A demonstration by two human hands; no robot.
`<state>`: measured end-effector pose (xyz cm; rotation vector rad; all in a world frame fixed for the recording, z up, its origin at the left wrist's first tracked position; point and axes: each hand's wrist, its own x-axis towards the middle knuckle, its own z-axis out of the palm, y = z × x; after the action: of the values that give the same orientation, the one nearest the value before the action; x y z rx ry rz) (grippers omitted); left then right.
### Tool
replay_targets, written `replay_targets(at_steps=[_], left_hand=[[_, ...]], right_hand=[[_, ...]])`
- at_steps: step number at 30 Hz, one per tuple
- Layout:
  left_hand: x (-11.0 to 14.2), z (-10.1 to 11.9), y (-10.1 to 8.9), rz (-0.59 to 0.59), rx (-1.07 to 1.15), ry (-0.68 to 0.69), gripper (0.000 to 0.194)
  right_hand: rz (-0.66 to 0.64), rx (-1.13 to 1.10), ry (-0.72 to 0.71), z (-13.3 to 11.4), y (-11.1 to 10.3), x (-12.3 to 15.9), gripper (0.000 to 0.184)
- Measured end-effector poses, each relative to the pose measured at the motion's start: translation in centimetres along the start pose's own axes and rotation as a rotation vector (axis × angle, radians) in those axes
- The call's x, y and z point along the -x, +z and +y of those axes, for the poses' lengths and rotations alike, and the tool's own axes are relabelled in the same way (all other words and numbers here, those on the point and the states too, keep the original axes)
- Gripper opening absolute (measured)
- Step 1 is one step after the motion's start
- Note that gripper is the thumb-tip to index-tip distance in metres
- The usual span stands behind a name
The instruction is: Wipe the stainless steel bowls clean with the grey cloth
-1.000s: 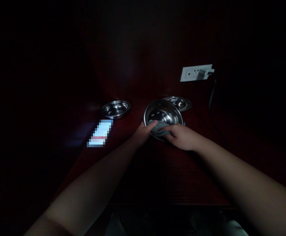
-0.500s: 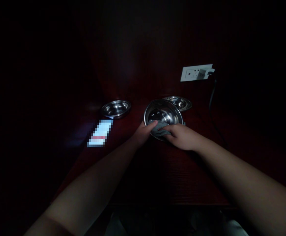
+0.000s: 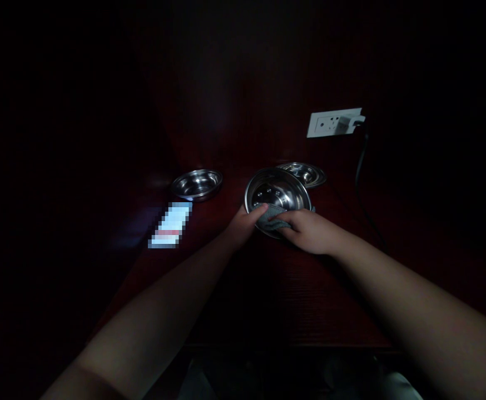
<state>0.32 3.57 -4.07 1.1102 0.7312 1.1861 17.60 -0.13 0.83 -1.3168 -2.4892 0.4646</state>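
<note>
A shiny metal bowl (image 3: pixel 278 186) is tilted toward me above the dark red table. My left hand (image 3: pixel 244 223) grips its left side, thumb over the rim and the other fingers hidden behind the bowl. Closed on a grey-green cloth (image 3: pixel 274 218), my right hand (image 3: pixel 310 230) presses it against the bowl's near inner wall and rim. Part of the cloth also shows beyond the right hand, at the bowl's right edge.
At the back left stands another metal bowl (image 3: pixel 197 185), with a lit, blurred-out phone (image 3: pixel 171 225) in front of it. A metal dish (image 3: pixel 307 175) lies behind the held bowl. On the wall, a white socket (image 3: pixel 328 123) holds a plug with a dark cable (image 3: pixel 358 172).
</note>
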Motion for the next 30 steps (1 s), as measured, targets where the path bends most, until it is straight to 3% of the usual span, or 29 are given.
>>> replay_targets(at_steps=[30], left_hand=[[0.31,0.32,0.34,0.008,-0.005,0.016,0.032]], right_hand=[[0.005,-0.007,0.000,-0.13,-0.06,0.06,0.024]])
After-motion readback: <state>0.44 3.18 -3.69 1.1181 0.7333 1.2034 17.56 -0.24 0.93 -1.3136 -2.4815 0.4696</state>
